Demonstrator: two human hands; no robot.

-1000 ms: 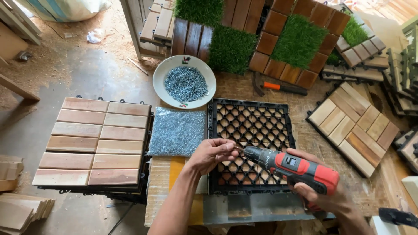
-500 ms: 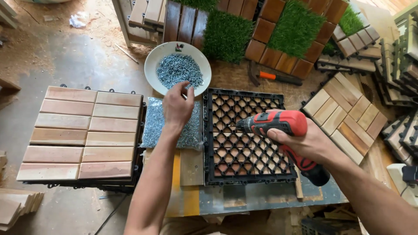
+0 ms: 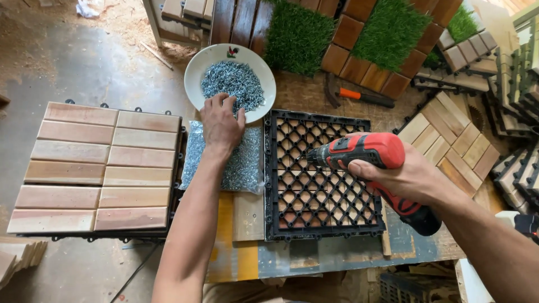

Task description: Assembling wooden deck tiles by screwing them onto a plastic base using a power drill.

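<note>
Left hand [image 3: 220, 120] fingers curled into bowl's screws [image 3: 233, 84]; right hand [image 3: 401, 177] gripping red drill [image 3: 365, 151].

Both forearms are bare to the frame edge, and the hands [image 3: 222, 123] wear no gloves or rings.

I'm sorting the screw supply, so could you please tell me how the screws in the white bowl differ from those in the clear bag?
The screws in the white bowl lie loose in an open heap, while the clear bag holds its screws enclosed. The bowl is round and sits farther from the person; the bag is flat, rectangular and nearer. The left hand reaches into the bowl, its wrist above the bag. Both hold small silvery screws beside the black grid tile.
</note>
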